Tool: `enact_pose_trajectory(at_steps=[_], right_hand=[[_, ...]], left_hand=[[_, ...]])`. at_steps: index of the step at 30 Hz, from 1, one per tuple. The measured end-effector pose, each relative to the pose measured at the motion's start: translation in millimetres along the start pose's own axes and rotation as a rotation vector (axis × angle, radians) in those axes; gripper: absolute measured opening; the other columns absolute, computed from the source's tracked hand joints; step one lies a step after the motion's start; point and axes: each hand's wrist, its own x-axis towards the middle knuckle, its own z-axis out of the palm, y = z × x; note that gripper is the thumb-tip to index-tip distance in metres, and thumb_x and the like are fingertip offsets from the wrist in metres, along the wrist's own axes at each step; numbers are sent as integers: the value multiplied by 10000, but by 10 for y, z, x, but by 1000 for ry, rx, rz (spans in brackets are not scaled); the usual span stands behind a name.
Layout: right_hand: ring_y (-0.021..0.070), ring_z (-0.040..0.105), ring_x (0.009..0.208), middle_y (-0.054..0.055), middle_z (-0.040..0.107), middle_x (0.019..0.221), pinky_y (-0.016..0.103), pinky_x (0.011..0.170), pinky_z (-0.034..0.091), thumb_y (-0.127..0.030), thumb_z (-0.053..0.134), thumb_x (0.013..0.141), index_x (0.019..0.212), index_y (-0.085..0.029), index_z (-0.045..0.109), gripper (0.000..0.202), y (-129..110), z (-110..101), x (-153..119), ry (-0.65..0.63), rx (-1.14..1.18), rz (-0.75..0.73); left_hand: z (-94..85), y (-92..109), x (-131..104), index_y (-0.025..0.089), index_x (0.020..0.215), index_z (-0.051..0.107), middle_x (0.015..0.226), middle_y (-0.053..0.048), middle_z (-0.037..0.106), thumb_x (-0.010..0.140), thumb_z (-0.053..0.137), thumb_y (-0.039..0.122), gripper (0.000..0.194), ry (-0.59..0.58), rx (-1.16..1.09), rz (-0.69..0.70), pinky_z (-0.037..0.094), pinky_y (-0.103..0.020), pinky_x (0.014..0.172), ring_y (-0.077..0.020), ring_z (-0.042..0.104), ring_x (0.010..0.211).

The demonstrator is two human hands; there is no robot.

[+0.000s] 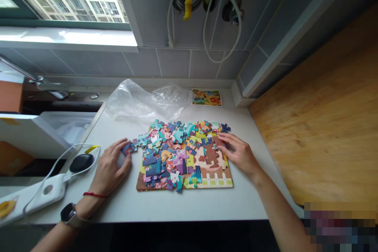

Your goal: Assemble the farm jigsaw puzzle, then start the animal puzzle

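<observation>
Many loose jigsaw puzzle pieces (152,167) lie heaped on a flat picture board (217,181) showing a farm scene with a white fence. At the left of the heap, my left hand (110,165) curls its fingers and thumb around puzzle pieces (126,149); how many is hidden by the palm. My right hand (240,152) rests at the board's right edge. Its thumb and fingers are apart, with the tips touching or just over brown pieces (212,153) there. A dark blue piece (225,128) sits at the board's upper right corner.
Behind the board lie a crumpled clear plastic bag (132,100) and a small picture card (206,97). A white power strip (35,197) with a cable and a black round device (82,163) is at the left. A wooden panel (321,114) borders the white counter (189,208) on the right.
</observation>
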Motion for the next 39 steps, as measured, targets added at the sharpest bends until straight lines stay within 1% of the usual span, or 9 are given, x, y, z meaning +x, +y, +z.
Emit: enact_pose_trajectory(at_steps=[5,10,14,19,23,26,31,37,39], right_hand=[[291,745,1211,104,790,1314,499,1087,618,-344,750,981,1264,-266,795,297,27,51,7,30,4,23],[298,738,1230,112,777,1351,513,1095,606,-361,775,961,1334,-268,768,385,13,46,9,23,41,80],[289,737,1233,105,769,1364,502,1096,605,-331,728,989,1298,-277,783,319,-2,50,-10,52,52,109],[281,750,1114,108,791,1185,466,1015,637,-302,719,991,1184,-265,806,215,-31,51,-20,124,32,136],[259,748,1025,91,763,1065,424,944,646,-309,650,1036,1110,-259,799,173,-33,24,-33,170,9,189],[269,738,1021,94,740,1074,426,925,641,-358,676,1026,1167,-255,783,205,-16,9,-44,127,-28,240],[313,719,1058,107,714,1084,459,939,623,-512,776,945,1273,-261,764,413,-8,3,-38,37,-83,260],[297,709,1020,108,728,1097,439,901,613,-511,783,940,1115,-256,757,311,-20,-7,-26,23,13,328],[287,705,996,107,734,1096,425,873,614,-505,794,931,1139,-252,748,331,-17,-5,-27,35,37,343]], left_hand=[[-10,4,-5,204,1444,522,1504,-189,606,1037,510,394,450,-26,32,-29,503,-567,1127,-378,630,1336],[-47,6,-5,200,1498,472,1521,-217,585,1021,539,347,504,-88,46,-26,499,-578,1129,-395,620,1351],[-72,29,8,226,1495,476,1499,-195,608,1003,547,342,510,-87,57,-33,502,-556,1134,-382,631,1348],[-86,42,16,230,1439,517,1503,-178,612,984,536,350,470,-127,85,-40,494,-546,1136,-393,620,1362],[-89,46,11,259,1436,490,1523,-166,589,983,526,357,465,-159,118,-48,484,-558,1142,-404,598,1383],[-99,63,14,279,1453,443,1532,-176,569,1008,496,362,456,-187,145,-53,486,-589,1122,-414,586,1387],[-118,90,19,295,1465,426,1545,-174,551,1010,486,377,467,-208,144,-65,466,-605,1134,-424,556,1416],[-121,85,16,275,1442,452,1548,-171,553,1000,496,392,460,-222,150,-87,461,-591,1140,-416,550,1421],[-122,90,22,275,1439,458,1548,-167,554,993,500,398,464,-226,151,-92,462,-590,1136,-413,556,1412]])
